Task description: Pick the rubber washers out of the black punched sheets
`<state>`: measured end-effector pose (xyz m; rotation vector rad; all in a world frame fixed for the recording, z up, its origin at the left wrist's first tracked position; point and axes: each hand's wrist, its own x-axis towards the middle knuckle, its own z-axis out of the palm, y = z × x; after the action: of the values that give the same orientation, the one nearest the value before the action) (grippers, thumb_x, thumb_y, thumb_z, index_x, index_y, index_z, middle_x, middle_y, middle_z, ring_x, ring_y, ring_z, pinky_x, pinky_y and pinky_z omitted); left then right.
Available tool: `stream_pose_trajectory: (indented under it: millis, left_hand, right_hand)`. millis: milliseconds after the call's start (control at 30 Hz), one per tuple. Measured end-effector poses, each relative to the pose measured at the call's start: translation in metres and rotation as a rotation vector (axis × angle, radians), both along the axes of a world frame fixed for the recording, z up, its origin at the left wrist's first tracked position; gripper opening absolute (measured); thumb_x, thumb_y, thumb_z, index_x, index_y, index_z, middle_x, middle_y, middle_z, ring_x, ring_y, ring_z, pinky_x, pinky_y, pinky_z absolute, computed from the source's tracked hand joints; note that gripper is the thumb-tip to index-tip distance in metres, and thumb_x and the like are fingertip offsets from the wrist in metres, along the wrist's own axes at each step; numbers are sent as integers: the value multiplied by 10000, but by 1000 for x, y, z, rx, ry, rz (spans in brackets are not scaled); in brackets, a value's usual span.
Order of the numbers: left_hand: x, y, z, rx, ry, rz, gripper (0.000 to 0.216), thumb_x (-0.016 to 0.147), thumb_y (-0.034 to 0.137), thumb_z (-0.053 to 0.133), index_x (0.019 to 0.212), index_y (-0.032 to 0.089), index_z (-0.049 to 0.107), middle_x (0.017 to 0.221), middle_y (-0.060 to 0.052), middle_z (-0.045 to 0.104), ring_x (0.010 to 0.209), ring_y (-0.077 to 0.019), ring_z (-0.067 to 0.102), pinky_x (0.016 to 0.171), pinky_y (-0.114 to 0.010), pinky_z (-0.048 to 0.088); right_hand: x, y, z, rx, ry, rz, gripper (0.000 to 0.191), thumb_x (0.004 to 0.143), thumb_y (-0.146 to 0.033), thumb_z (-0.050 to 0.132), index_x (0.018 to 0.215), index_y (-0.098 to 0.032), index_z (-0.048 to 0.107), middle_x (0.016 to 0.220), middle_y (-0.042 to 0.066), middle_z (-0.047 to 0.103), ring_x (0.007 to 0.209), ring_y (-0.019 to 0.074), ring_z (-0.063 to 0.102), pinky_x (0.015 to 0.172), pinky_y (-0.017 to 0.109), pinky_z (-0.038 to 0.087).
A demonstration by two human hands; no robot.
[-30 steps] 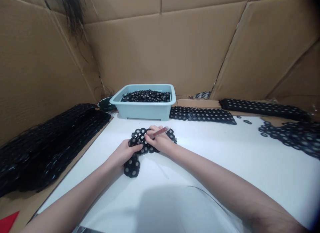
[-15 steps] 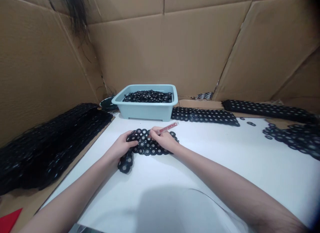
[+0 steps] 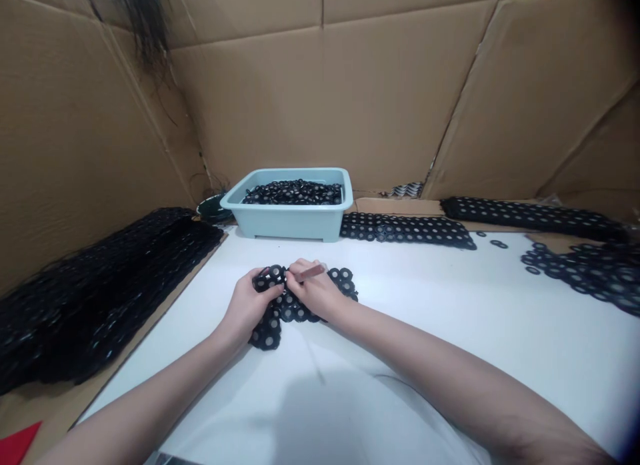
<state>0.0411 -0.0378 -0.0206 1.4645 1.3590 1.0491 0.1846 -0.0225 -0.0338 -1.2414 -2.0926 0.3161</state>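
Note:
A black sheet of joined rings point(image 3: 280, 312) with pale centres lies crumpled on the white table point(image 3: 425, 332) in front of me. My left hand point(image 3: 247, 305) grips its left side, thumb and fingers pinched on the upper edge. My right hand point(image 3: 313, 293) is closed round a thin reddish tool point(image 3: 311, 272), its tip down among the rings near my left thumb. Both forearms reach in from the lower edge.
A pale blue tub point(image 3: 290, 208) full of loose black rings stands behind the hands. A thick stack of black ring sheets point(image 3: 100, 285) lies at the left. More ring sheets point(image 3: 407, 228) and loose rings point(image 3: 585, 268) lie at the back and right. Cardboard walls point(image 3: 400, 85) surround the table.
The ring sheet has been bunched up and pulled a little nearer to me. My right hand has swung the reddish tool down, so less of it sticks out.

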Motion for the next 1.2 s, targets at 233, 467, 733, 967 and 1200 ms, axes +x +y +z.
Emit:
stream_pose_trajectory:
  millis: [233,467,733,967,1200]
  left_hand:
    - [0,-1,11,-158,-96,-112,342,589,313,650,886,153,593,871,-56,652,779,-198,592,678,-285,438]
    - [-11,15,13,-157,-76,-77,397,633,419,607,950,182,587,994,-69,621,888,-219,571,727,-296,434]
    - [-12,21,13,193,218,-56,277,629,226,542,896,204,611,977,-28,625,966,-206,531,898,-299,343]
    - [-11,18,14,314,387,-145,280,663,230,485,915,227,607,988,-19,615,975,-217,512,897,-302,330]
    - [-6,12,10,363,379,-72,197,728,378,486,772,199,558,820,-24,604,829,-198,534,776,-276,371]
  right_hand:
    - [9,6,1,-4,99,48,236,833,-249,332,650,-175,462,777,42,510,758,149,469,741,309,325]
    - [22,15,2,-295,527,164,303,834,-299,291,587,-186,426,652,-3,499,705,129,495,735,262,375]
    - [18,9,3,-269,540,120,311,836,-338,274,598,-188,406,646,-12,484,687,130,478,697,255,365]
    - [15,0,8,-236,491,103,303,842,-360,267,631,-193,406,639,-20,455,665,131,454,662,258,345]
    - [10,-4,9,-107,321,105,262,855,-314,286,661,-194,414,690,-7,475,712,136,463,683,265,335]
